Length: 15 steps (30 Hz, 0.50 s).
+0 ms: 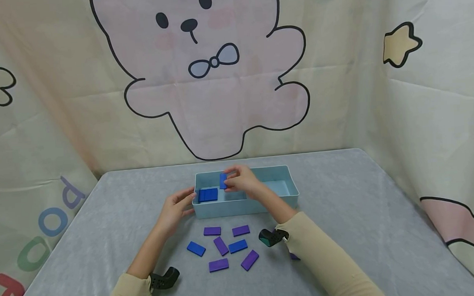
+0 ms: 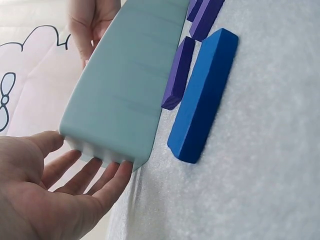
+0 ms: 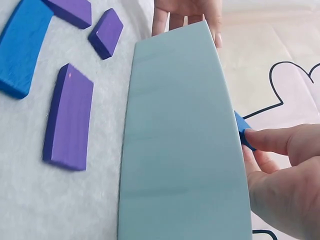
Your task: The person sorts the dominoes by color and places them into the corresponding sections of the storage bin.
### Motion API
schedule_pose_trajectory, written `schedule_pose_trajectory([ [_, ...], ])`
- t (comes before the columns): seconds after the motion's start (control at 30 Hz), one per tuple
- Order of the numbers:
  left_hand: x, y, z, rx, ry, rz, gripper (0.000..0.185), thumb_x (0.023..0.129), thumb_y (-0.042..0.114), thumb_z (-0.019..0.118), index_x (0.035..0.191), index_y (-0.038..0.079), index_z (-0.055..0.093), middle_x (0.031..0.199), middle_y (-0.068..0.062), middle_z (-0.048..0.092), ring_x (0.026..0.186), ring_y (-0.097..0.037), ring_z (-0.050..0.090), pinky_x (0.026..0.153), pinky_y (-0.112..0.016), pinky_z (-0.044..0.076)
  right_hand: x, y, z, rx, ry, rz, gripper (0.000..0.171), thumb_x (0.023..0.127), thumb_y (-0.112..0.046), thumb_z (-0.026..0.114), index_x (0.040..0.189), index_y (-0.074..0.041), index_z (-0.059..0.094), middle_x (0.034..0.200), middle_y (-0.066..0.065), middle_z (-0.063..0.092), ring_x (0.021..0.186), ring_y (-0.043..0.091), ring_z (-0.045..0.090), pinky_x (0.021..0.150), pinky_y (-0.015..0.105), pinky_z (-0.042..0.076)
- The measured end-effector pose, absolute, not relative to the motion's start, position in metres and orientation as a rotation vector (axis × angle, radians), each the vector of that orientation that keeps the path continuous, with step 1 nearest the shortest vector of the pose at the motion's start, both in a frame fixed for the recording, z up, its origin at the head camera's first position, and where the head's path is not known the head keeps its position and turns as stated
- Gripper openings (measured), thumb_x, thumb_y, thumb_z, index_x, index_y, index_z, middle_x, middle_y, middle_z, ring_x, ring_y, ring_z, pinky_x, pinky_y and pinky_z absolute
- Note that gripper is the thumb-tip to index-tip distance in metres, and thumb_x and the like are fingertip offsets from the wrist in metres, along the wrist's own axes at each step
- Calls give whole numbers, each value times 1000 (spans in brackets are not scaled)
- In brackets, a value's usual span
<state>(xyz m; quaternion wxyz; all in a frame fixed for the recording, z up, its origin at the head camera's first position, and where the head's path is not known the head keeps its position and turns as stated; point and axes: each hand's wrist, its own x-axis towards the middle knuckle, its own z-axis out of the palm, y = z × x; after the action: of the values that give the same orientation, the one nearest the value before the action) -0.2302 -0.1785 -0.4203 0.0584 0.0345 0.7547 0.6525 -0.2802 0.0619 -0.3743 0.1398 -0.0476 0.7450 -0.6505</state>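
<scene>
We see the right hand pinching a blue block between fingertips above the light blue tray at the centre of the frame. The left hand, fingers straight and relaxed, rests against the tray's left end. Another blue block lies inside the tray; purple and blue blocks lie scattered just below it on the grey table

Beige long sleeves, black wrist-mounted cameras, bare hands
</scene>
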Motion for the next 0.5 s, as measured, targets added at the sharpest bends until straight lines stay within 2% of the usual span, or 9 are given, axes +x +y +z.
schedule_pose_trajectory([
  [0.5,-230,-180,-422,128,2292,1982,49,113,19,51,153,-9,47,157,-29,48,139,-45,53,109,-52,53,-284,40,-377,-54,2218,-1792,33,100,13,57,132,10,61,97,14,62,81,19,63,90,42,64],
])
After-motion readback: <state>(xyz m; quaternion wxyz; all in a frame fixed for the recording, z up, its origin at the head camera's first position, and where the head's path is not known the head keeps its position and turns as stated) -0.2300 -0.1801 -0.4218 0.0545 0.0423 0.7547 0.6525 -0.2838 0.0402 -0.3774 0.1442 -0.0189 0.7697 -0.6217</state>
